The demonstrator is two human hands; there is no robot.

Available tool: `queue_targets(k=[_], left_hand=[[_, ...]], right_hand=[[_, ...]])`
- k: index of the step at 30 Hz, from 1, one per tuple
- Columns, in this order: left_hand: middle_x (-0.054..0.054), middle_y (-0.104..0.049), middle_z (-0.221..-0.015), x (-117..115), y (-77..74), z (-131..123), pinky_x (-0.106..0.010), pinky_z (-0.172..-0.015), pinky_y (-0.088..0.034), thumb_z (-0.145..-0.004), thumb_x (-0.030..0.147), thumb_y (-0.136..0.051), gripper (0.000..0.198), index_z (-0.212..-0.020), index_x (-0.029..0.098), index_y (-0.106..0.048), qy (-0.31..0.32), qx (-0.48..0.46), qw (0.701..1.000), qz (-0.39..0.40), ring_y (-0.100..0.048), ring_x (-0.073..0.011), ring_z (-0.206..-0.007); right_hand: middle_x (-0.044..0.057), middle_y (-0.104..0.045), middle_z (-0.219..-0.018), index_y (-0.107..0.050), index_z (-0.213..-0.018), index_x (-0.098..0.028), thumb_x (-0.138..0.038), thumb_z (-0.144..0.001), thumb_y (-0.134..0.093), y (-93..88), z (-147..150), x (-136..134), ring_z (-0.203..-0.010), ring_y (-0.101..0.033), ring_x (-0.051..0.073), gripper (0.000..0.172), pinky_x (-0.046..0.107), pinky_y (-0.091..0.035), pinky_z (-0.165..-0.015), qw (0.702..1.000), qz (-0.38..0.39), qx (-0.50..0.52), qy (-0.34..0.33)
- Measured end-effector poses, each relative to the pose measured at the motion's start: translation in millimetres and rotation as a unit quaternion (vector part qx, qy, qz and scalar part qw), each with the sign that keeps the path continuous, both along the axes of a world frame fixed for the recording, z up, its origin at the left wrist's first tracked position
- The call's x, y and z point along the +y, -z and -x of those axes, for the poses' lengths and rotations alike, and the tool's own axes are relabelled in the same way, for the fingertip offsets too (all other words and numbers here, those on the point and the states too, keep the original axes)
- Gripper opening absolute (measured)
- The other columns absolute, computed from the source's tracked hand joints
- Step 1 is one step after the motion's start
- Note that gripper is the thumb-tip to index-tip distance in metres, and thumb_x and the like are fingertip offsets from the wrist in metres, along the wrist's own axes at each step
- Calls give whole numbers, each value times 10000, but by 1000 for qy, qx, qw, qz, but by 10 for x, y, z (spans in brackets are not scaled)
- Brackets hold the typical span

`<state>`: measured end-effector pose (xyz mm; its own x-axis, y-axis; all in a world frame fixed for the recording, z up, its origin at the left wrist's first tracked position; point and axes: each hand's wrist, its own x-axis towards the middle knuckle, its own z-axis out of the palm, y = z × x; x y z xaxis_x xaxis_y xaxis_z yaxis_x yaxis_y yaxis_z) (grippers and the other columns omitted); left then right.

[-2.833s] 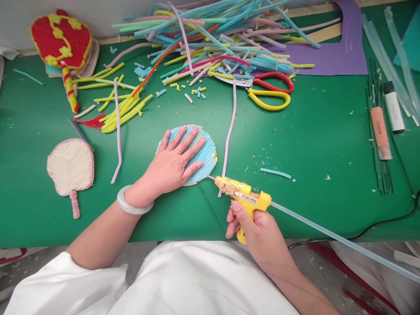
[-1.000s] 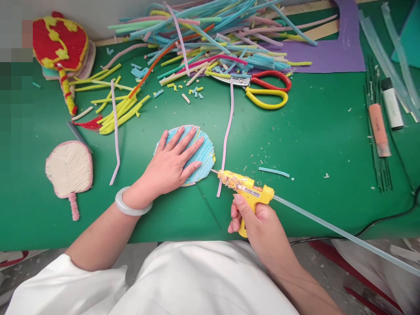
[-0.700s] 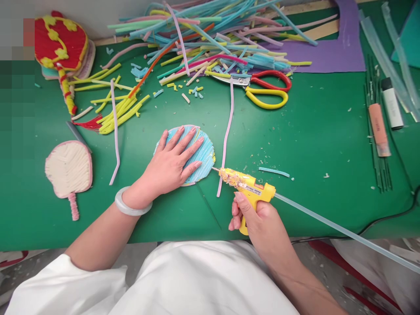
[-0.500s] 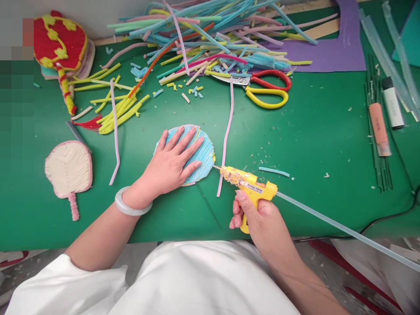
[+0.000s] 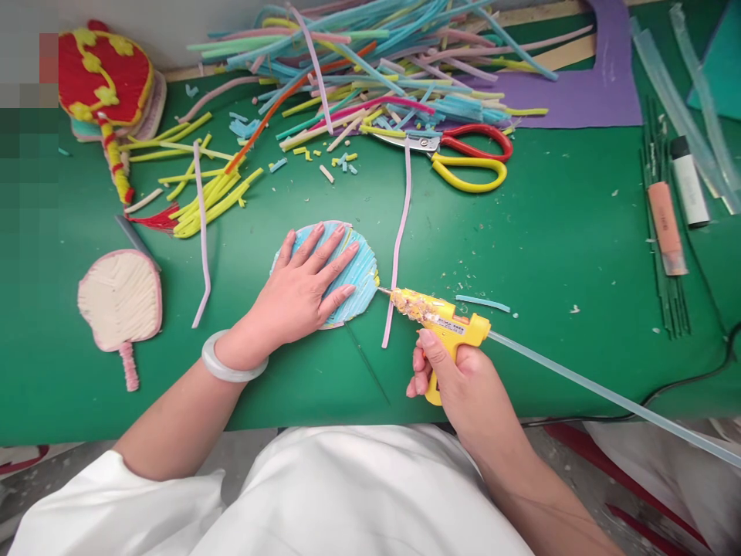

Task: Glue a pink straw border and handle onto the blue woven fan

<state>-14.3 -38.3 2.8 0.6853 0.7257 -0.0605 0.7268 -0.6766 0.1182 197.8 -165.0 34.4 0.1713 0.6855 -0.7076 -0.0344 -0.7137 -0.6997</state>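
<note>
Head camera, single: worn on the person's head; looked forward and steeply down at the green desk (image 5: 573, 216), close range; framed left hand (image 5: 301, 286), right hand (image 5: 466, 371), white garment (image 5: 359, 494) below, grey wall (image 5: 179, 27) above.

No wording, brand or number can be read. The yellow glue gun (image 5: 451, 337), near the counter's (image 5: 556, 232) front edge, bears a pale sticker (image 5: 451, 325) with dark characters too small to make out. Toward the counter's right edge, the salmon-coloured wrapper (image 5: 664, 220) shows faint dark marks, equally illegible.
</note>
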Motion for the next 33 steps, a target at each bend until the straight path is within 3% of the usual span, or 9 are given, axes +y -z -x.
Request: queue_targets(k=[18, 25, 33], left_hand=[[-64, -217, -1641, 5, -10, -1, -558, -1210, -51, -1022, 488, -308, 590, -1562, 256, -261, -5, -6, 1000, 13, -121, -311, -1525], [-57, -224, -1639, 10, 6, 8, -575, -1206, -64, -1015, 479, -344, 591, -1565, 292, -240, -4, -23, 1000, 19, -137, -317, -1522], [-68, -213, -1641, 3, -12, -3, -574, -1205, -72, -1024, 492, -297, 590, -1561, 249, -266, 0, -9, 1000, 8, -141, -326, -1519]], right_hand=[[-44, -505, -430, -518, -598, -205, -835, -678, -588, 8, -26, 40, -443, -583, 129, 639, 226, -453, -477, 1000, 2, 0, 9], [-45, -500, -439, -510, -599, -208, -807, -736, -561, 39, -63, 70, -456, -593, 136, 617, 233, -452, -487, 1000, -2, -10, -3], [-57, -471, -419, -495, -585, -208, -844, -689, -565, 14, -95, 129, -444, -590, 130, 648, 226, -432, -478, 1000, 7, -19, -20]])
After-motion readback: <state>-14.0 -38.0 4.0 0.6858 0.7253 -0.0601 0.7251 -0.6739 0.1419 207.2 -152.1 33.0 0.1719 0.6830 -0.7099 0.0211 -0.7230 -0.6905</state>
